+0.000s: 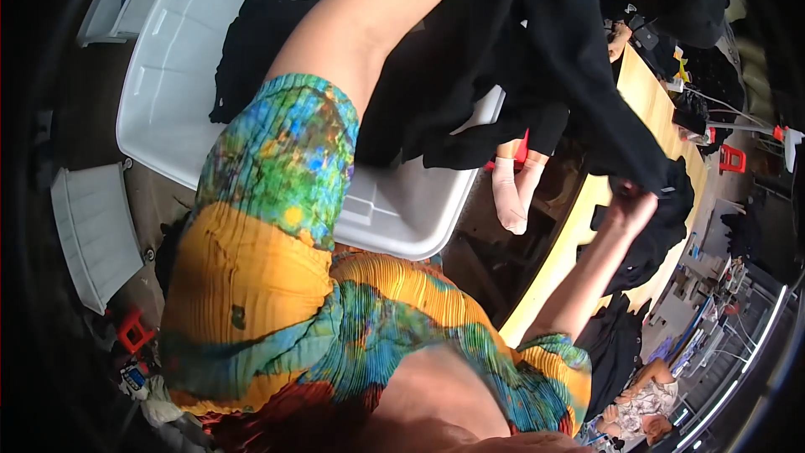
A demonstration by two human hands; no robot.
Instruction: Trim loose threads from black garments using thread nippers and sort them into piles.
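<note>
Hanging taut above the white bin (168, 117): black garment (537, 50), long axis slanting away from the bin. Right hand (631, 205) pinches its far end; left hand hidden, grip unknowable.

Right hand (631, 205) clenched with arm outstretched; left arm raised, hand hidden.

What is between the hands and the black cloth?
Nothing visible. The right hand already grips the black cloth by one end. The left hand is hidden past the top edge, where the cloth hangs over that arm above the white bin.
</note>
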